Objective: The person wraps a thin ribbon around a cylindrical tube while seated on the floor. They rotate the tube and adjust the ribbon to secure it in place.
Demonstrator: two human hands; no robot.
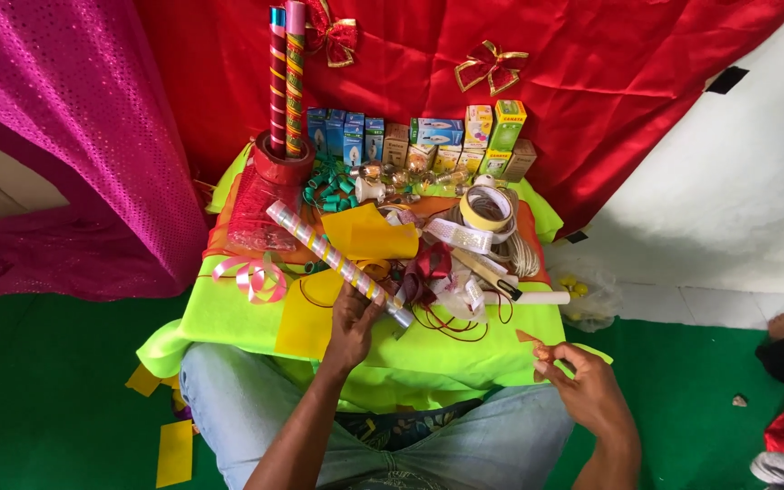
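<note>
Upright in red cup: two wrapped rolls. Left hand grips striped roll; right hand pinches orange scrap.

Just the one camera here, strapped to the person's head and tilted steeply down and forward. It sits close over the lap, so the knees fill the near edge. The lime-covered bench takes the middle, the red backdrop cloth hangs at the far side, and green floor shows left and right.
</note>
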